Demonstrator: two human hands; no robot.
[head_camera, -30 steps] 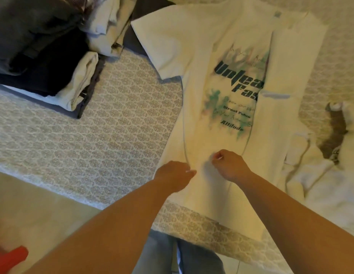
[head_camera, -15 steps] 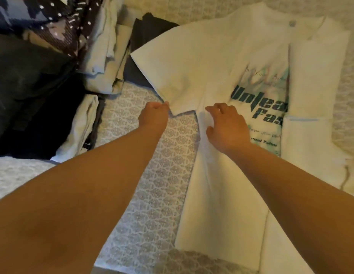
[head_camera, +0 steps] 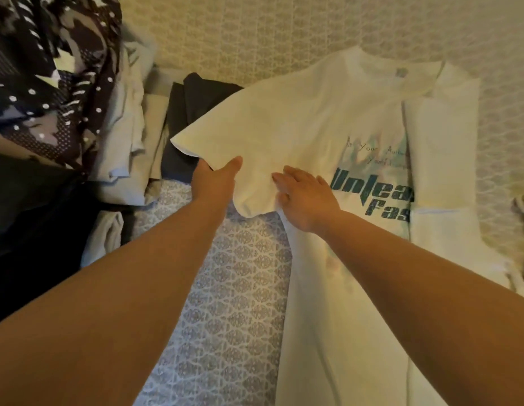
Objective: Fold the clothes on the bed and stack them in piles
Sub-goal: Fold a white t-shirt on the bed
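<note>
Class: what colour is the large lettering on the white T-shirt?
Dark teal lettering on the T-shirt; head view.

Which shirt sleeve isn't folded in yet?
The left sleeve, which the left hand grips. The right sleeve already lies folded over the shirt.

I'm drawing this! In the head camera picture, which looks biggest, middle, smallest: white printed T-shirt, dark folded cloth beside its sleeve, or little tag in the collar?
1. White printed T-shirt, biggest.
2. Dark folded cloth, partly hidden under the sleeve.
3. Little tag in the collar, smallest.
</note>
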